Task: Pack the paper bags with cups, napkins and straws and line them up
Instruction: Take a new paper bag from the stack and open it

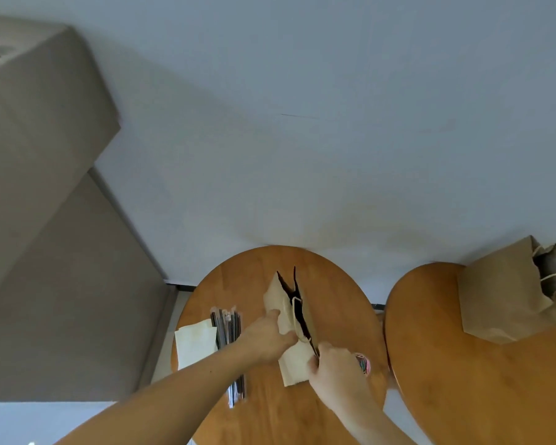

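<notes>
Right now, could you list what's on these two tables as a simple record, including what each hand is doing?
left hand: grips the side of the pale paper bag
right hand: pinches the bag's near edge
pale paper bag: on the left table, mouth narrowly open
straws: left of that bag
napkins: left of the straws
cup: mostly hidden behind the right hand
brown paper bag: upright on the right table, open
</notes>
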The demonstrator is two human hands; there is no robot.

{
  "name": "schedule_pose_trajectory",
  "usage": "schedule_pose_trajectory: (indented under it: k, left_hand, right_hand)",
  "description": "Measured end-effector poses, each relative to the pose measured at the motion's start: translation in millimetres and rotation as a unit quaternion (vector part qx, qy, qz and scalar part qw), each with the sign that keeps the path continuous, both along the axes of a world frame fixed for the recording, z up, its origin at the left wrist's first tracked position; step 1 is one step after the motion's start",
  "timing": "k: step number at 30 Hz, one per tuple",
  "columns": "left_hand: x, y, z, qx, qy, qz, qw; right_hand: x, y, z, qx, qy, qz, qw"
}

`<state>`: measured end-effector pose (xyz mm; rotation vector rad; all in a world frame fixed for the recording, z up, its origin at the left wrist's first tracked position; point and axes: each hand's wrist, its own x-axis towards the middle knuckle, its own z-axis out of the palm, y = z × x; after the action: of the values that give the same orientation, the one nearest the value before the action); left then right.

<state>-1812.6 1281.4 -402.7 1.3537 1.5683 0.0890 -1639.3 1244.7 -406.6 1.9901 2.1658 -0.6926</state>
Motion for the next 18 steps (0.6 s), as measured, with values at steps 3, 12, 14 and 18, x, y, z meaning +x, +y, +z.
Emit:
schedule_pose_trajectory:
  k: [3, 12, 14, 18]
  left_hand:
    - [3.6, -10.9, -5.5, -0.007, -0.008, 0.015, 1.0]
    - [23.9, -5.5, 7.8, -0.005, 0.012, 0.077, 0.997]
    - [30.6, -4.7, 9.1, -0.006, 0.022, 0.075, 0.997]
    - [40.8, -5.0, 8.6, -0.001, 0.051, 0.072, 0.996]
  right_hand:
    - [8.9, -0.3, 3.9, -0.001, 0.017, 0.017, 1.0]
    - [29.8, 39.3, 3.0, -0.07, 0.258, 0.007, 0.964]
    - [34.8, 41.5, -0.8, -0.073, 0.279, 0.01, 0.957]
    - [45.4, 41.7, -4.8, -0.094, 0.302, 0.017, 0.949]
